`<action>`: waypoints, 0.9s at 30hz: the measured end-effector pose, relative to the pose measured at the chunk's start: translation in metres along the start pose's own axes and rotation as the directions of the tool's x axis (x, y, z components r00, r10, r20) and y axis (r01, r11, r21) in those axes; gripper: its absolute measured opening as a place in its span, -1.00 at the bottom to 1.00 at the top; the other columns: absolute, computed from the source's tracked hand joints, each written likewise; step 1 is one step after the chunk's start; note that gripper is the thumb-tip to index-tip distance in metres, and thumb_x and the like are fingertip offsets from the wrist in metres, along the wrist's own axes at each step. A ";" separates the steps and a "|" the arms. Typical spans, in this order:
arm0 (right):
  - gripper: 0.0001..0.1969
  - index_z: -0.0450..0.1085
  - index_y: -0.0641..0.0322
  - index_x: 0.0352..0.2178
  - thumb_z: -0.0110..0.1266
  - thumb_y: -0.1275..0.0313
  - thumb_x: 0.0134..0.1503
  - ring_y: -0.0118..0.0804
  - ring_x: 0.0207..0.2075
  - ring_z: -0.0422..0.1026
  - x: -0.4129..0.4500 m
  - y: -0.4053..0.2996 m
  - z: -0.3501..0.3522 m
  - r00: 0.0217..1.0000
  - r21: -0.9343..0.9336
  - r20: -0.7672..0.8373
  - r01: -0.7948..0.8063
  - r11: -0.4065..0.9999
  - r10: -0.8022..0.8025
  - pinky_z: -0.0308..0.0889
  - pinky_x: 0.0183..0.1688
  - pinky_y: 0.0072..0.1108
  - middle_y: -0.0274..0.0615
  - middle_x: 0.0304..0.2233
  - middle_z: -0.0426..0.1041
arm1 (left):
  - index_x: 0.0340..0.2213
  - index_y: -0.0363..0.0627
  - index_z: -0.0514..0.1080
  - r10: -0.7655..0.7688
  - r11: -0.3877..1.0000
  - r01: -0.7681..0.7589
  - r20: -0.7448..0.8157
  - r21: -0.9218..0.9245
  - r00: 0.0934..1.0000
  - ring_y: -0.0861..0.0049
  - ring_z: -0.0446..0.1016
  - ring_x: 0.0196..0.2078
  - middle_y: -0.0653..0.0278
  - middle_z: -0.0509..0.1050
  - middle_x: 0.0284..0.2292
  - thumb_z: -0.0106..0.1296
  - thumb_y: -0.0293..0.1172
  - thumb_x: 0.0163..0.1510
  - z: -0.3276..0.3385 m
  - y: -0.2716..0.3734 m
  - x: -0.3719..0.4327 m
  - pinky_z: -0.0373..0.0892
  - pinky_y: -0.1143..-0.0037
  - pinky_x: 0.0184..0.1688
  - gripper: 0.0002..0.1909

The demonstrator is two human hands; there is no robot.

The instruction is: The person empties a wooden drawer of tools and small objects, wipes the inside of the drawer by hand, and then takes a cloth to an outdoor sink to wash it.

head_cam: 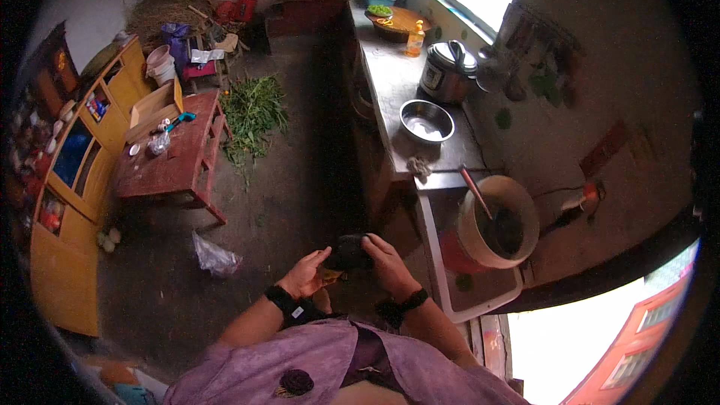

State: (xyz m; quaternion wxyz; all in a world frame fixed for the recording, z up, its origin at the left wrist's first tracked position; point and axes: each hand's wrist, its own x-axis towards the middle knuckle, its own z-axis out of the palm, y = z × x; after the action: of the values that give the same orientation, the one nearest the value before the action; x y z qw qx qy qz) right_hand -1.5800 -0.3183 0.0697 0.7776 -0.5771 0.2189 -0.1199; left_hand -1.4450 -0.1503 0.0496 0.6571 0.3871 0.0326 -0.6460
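Observation:
Between my two hands, in front of my waist, is a small dark object [350,252]; its kind is hard to make out against the dark floor. My left hand [307,274] holds its left side with thumb and fingers. On the other side my right hand [388,263] grips it, thumb on top. Each wrist wears a black band. Something small and yellowish shows just under the object, beside my left fingers. To the right of my hands stands a sink with a white rim [441,287], and a large pale bucket [468,230] with a red-handled tool rests in it.
A counter [388,90] on the right bears a steel bowl [426,121], an electric pressure cooker [448,73], a soap bottle [415,39] and a rag [418,167]. To the left are a red wooden table [163,171], a plastic bag [216,256] and cut greens [254,115] on the floor.

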 end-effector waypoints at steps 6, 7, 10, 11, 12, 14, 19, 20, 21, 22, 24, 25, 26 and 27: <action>-0.71 0.29 0.27 -0.09 -0.18 0.33 0.24 -0.52 -0.17 0.34 0.114 -0.079 0.081 0.974 0.320 0.210 -0.151 0.935 0.085 0.25 -0.09 -0.66 -0.35 -0.19 0.38 | 0.06 -0.11 0.12 0.403 0.414 -0.540 0.384 0.733 0.831 0.39 0.29 0.03 0.20 0.28 -0.01 0.10 -0.36 0.01 -0.017 0.123 0.020 0.25 0.37 0.08 -0.40; -0.71 0.28 0.27 -0.09 -0.18 0.34 0.24 -0.52 -0.18 0.34 0.132 -0.080 0.085 0.965 0.367 0.241 -0.186 0.911 0.100 0.25 -0.10 -0.66 -0.35 -0.21 0.38 | 0.05 -0.09 0.14 0.433 0.164 -0.543 0.435 0.823 0.790 0.37 0.29 0.03 0.19 0.30 -0.02 0.10 -0.27 0.03 -0.011 0.139 0.024 0.24 0.32 0.09 -0.41; -0.69 0.23 0.26 -0.05 -0.15 0.33 0.23 -0.50 -0.19 0.33 0.203 -0.063 0.082 0.950 0.284 0.284 -0.211 0.936 0.128 0.25 -0.09 -0.65 -0.34 -0.22 0.36 | 0.02 -0.02 0.21 0.124 0.890 0.129 0.505 -0.436 0.854 0.30 0.33 -0.01 0.19 0.35 -0.06 0.05 -0.09 0.04 -0.032 0.154 0.065 0.24 0.20 0.06 -0.45; -0.68 0.22 0.26 -0.04 -0.15 0.33 0.23 -0.49 -0.19 0.32 0.206 -0.057 0.079 0.944 0.247 0.302 -0.214 0.945 0.135 0.25 -0.09 -0.64 -0.33 -0.22 0.36 | 0.02 -0.02 0.21 0.121 0.894 0.124 0.498 -0.430 0.858 0.30 0.33 -0.01 0.19 0.35 -0.06 0.05 -0.09 0.04 -0.037 0.162 0.071 0.24 0.20 0.06 -0.45; -0.66 0.18 0.25 -0.02 -0.10 0.35 0.21 -0.48 -0.18 0.31 0.226 -0.069 0.083 0.974 0.123 0.214 -0.107 0.987 0.079 0.25 -0.10 -0.64 -0.31 -0.22 0.33 | 0.00 0.01 0.24 0.156 0.902 -0.009 0.307 -0.432 0.939 0.30 0.36 -0.05 0.20 0.38 -0.09 0.01 -0.07 0.07 -0.035 0.180 0.079 0.28 0.19 0.02 -0.49; -0.55 0.09 0.21 0.03 0.03 0.44 0.12 -0.45 -0.15 0.27 0.271 -0.054 0.089 0.976 0.101 0.176 0.115 0.988 -0.132 0.24 -0.10 -0.64 -0.25 -0.17 0.28 | -0.03 0.04 0.27 0.284 0.906 -0.287 -0.058 -0.311 0.957 0.36 0.43 -0.13 0.24 0.42 -0.15 -0.06 -0.13 0.12 -0.065 0.196 0.102 0.39 0.27 -0.11 -0.60; -0.72 0.29 0.29 -0.16 0.01 0.61 0.04 -0.50 -0.17 0.31 0.398 -0.059 0.072 0.967 0.045 0.178 0.179 0.983 -0.184 0.24 -0.09 -0.64 -0.33 -0.24 0.36 | -0.10 -0.09 0.32 0.541 0.838 -0.545 -0.192 0.032 0.819 0.45 0.46 -0.18 0.29 0.46 -0.18 -0.04 -0.16 0.12 -0.076 0.287 0.158 0.41 0.42 -0.17 -0.62; -0.73 0.30 0.29 -0.17 0.01 0.62 0.04 -0.51 -0.18 0.31 0.420 -0.054 0.065 0.967 0.049 0.179 0.174 0.983 -0.180 0.25 -0.10 -0.65 -0.34 -0.25 0.37 | -0.10 -0.11 0.33 0.538 0.836 -0.547 -0.240 0.035 0.808 0.45 0.46 -0.18 0.29 0.46 -0.19 -0.03 -0.14 0.11 -0.071 0.301 0.169 0.42 0.43 -0.18 -0.61; -0.73 0.31 0.30 -0.18 0.01 0.62 0.04 -0.51 -0.19 0.32 0.449 -0.058 0.060 0.964 0.049 0.186 0.185 0.982 -0.191 0.25 -0.11 -0.65 -0.35 -0.26 0.37 | -0.11 -0.12 0.33 0.549 0.826 -0.562 -0.278 0.038 0.788 0.46 0.45 -0.18 0.29 0.46 -0.19 -0.02 -0.12 0.10 -0.064 0.326 0.188 0.42 0.43 -0.19 -0.59; -0.75 0.32 0.31 -0.20 0.01 0.63 0.03 -0.50 -0.21 0.33 0.471 -0.068 0.056 0.988 0.033 0.116 0.100 0.994 -0.103 0.26 -0.12 -0.65 -0.34 -0.28 0.39 | -0.10 -0.11 0.33 0.543 0.830 -0.556 -0.284 0.040 0.791 0.45 0.45 -0.17 0.28 0.46 -0.19 -0.04 -0.05 0.09 -0.064 0.337 0.205 0.41 0.41 -0.17 -0.55; -0.79 0.34 0.21 -0.23 0.02 0.56 0.05 -0.59 -0.33 0.32 0.526 -0.094 0.038 0.983 0.094 0.148 0.094 0.991 -0.107 0.25 -0.32 -0.73 -0.41 -0.35 0.38 | -0.13 -0.11 0.35 0.531 0.841 -0.539 -0.262 0.049 0.806 0.45 0.46 -0.18 0.28 0.46 -0.19 -0.08 0.00 0.10 -0.055 0.382 0.239 0.42 0.42 -0.19 -0.54; -0.80 0.35 0.17 -0.24 0.03 0.53 0.05 -0.63 -0.37 0.30 0.551 -0.112 0.027 0.983 0.175 0.176 0.015 0.984 -0.047 0.23 -0.39 -0.75 -0.44 -0.38 0.37 | -0.14 -0.11 0.36 0.514 0.851 -0.526 -0.235 0.014 0.825 0.46 0.46 -0.20 0.28 0.47 -0.20 -0.09 0.01 0.11 -0.041 0.408 0.252 0.42 0.43 -0.19 -0.54; -0.82 0.36 0.11 -0.24 0.03 0.48 0.07 -0.67 -0.44 0.27 0.575 -0.119 0.024 0.978 0.134 0.189 0.063 0.989 -0.088 0.16 -0.47 -0.79 -0.49 -0.42 0.36 | -0.14 -0.11 0.36 0.520 0.845 -0.535 -0.243 0.009 0.819 0.46 0.46 -0.20 0.28 0.47 -0.20 -0.09 0.01 0.11 -0.031 0.436 0.261 0.42 0.43 -0.19 -0.54; -0.82 0.34 0.14 -0.22 0.01 0.43 0.11 -0.64 -0.41 0.31 0.589 -0.126 0.017 0.968 0.202 0.246 -0.096 0.975 0.044 0.22 -0.43 -0.78 -0.46 -0.40 0.39 | -0.16 -0.11 0.37 0.491 0.858 -0.510 -0.204 -0.053 0.847 0.46 0.47 -0.22 0.28 0.48 -0.22 -0.11 0.01 0.11 -0.025 0.451 0.259 0.43 0.43 -0.19 -0.55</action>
State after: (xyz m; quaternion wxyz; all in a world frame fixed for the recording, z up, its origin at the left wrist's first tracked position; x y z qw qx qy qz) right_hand -1.0477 -0.6015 0.0748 0.8591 -0.4930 0.1298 -0.0444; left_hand -0.9971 -0.4106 0.1014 0.8165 0.4046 0.0247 -0.4111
